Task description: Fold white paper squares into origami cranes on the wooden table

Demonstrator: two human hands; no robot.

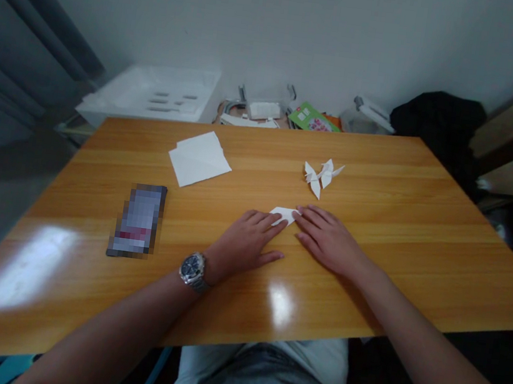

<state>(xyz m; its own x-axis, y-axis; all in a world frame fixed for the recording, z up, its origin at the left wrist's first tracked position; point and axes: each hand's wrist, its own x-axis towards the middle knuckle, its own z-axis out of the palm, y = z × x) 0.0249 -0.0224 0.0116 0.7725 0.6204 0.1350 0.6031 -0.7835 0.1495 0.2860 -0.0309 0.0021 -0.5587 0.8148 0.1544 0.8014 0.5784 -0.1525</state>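
Both hands lie flat on the wooden surface (pixel 423 252), palms down with the fingers loosely spread, and from my feed neither looks closed around anything. The left hand (pixel 244 241), with a steel wristwatch (pixel 193 270) on its wrist, and the right hand (pixel 328 240) sit close together. Between them is a folded strip of white paper (pixel 282 215), its ends touching the fingertips of both hands. I cannot tell how hard they press on it.

Just beyond the right hand's fingers stand two white origami cranes (pixel 327 173), touching each other. Farther left lie loose sheets of white paper (pixel 199 159), and nearer the left edge is a phone (pixel 138 220), its face blurred out. Past the far edge I can see a white plastic tray (pixel 146 92), a green booklet (pixel 313 121) and a black cloth (pixel 435 124).
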